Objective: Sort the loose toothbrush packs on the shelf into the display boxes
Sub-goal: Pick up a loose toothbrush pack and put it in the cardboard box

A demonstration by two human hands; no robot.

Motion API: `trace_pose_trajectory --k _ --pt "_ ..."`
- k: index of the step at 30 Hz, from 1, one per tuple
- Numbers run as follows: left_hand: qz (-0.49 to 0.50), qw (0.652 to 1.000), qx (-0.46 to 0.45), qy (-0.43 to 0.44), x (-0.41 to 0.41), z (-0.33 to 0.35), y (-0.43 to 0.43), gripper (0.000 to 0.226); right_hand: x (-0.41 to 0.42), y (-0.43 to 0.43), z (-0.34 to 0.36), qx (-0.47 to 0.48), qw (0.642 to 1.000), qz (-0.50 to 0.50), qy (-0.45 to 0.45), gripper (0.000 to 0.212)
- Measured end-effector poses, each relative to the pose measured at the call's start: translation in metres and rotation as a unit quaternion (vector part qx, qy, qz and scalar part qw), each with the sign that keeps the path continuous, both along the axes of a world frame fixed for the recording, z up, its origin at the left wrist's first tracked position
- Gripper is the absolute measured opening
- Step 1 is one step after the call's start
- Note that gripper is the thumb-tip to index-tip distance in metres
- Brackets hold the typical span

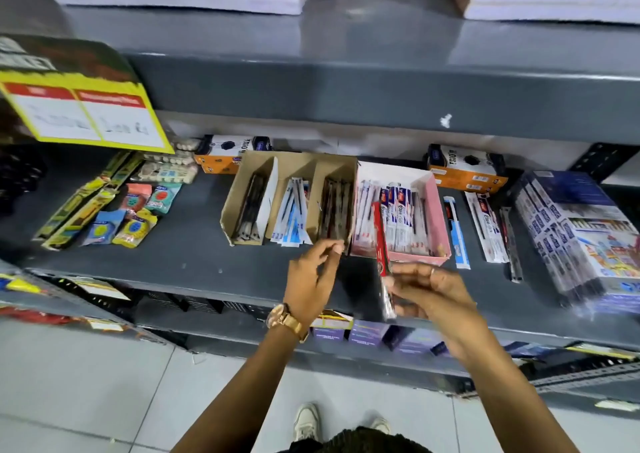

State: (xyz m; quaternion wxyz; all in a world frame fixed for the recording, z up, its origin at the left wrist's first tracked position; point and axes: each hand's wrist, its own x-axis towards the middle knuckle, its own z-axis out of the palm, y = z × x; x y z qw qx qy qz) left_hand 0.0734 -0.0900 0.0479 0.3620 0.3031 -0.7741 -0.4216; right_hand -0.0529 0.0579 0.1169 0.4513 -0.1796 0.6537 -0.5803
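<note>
My right hand (429,293) grips a red toothbrush pack (382,241) by its lower end, just in front of the pink display box (437,210) that holds several white and red packs. My left hand (313,276) hovers at the front of the brown cardboard display box (294,163), fingers apart and holding nothing. That box has three compartments: dark packs on the left, blue and white packs in the middle, brown packs on the right. Loose packs lie on the shelf right of the pink box: a blue one (457,231), a white one (485,227) and a dark one (510,241).
A large wrapped carton of packs (575,234) sits at the far right. Orange and black boxes (464,170) stand at the back. Small colourful sachets (133,217) and green-yellow packs (79,207) lie at the left. A yellow price sign (83,113) hangs above them.
</note>
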Motion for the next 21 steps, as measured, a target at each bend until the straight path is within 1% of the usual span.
trace_pose_trajectory --k 2,3,5,8,10,11,12,13,14,15,18,21 --pt "0.034 0.985 -0.133 -0.101 0.015 -0.011 -0.008 0.027 -0.003 -0.029 0.013 -0.018 0.999 -0.001 0.039 0.023" --pt "0.035 0.972 -0.178 -0.148 0.022 -0.017 -0.013 0.031 -0.003 -0.045 0.018 -0.024 0.998 0.001 0.059 0.025" --pt "0.013 0.948 -0.245 -0.205 0.032 -0.027 -0.022 0.032 -0.003 -0.078 0.024 -0.028 0.995 0.005 0.099 0.034" --pt "-0.037 0.925 -0.309 -0.216 0.037 -0.037 -0.027 0.033 -0.002 -0.125 0.02 0.023 0.977 0.023 0.211 0.047" --pt "-0.056 0.92 -0.328 -0.207 0.038 -0.04 -0.028 0.035 -0.002 -0.153 0.014 0.083 0.956 0.031 0.28 0.048" --pt "-0.063 0.917 -0.335 -0.207 0.039 -0.042 -0.029 0.037 -0.002 -0.165 0.01 0.118 0.939 0.041 0.319 0.044" --pt "-0.07 0.913 -0.344 -0.207 0.039 -0.043 -0.029 0.04 -0.004 -0.175 0.008 0.153 0.913 0.055 0.374 0.04" --pt "-0.077 0.91 -0.352 -0.207 0.039 -0.044 -0.03 0.041 -0.004 -0.182 0.007 0.188 0.879 0.072 0.431 0.036" --pt "-0.08 0.908 -0.356 -0.204 0.039 -0.047 -0.032 0.041 -0.003 -0.189 0.007 0.216 0.848 0.088 0.476 0.035" --pt "-0.082 0.909 -0.358 -0.199 0.039 -0.048 -0.032 0.04 0.0 -0.194 0.007 0.236 0.824 0.099 0.505 0.036" --pt "-0.08 0.911 -0.36 -0.184 0.038 -0.051 -0.032 0.037 0.009 -0.205 0.002 0.285 0.778 0.137 0.543 0.045" --pt "-0.081 0.911 -0.36 -0.183 0.039 -0.05 -0.031 0.038 0.016 -0.208 -0.007 0.307 0.757 0.151 0.557 0.043"
